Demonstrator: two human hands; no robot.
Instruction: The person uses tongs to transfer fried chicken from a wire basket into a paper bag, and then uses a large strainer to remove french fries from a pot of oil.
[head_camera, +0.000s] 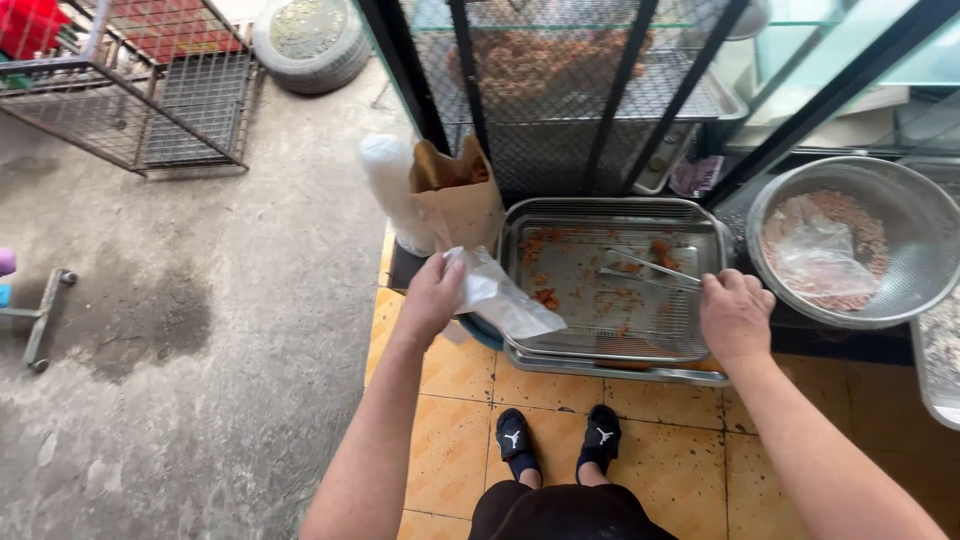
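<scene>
Head view looks down on a pair of metal tongs lying across a steel tray, their handles running back into the right hand. That hand's fingers are curled over the handle end, grasping the tongs, while the tips reach out ahead of the fingers over the wire rack that sits inside the tray. Orange fried crumbs are scattered on the rack, just beyond and to the left of the tong tips.

Across the tray, the left hand has its fingers clenched on a clear plastic bag, which hangs out from the fingers over the tray's near left corner. Just above those fingers stands a brown paper bag with fried pieces showing at its open top, and a white plastic bag leans against its left side.

Off to the right of the right hand's fingers sits a round metal strainer bowl holding pale pink pieces with a crumpled clear plastic sheet on top. Behind the tray, past both hands, rises a black-framed glass case with mesh and more fried food inside. Below the hands lie yellow floor tiles and the person's feet in black slippers.
</scene>
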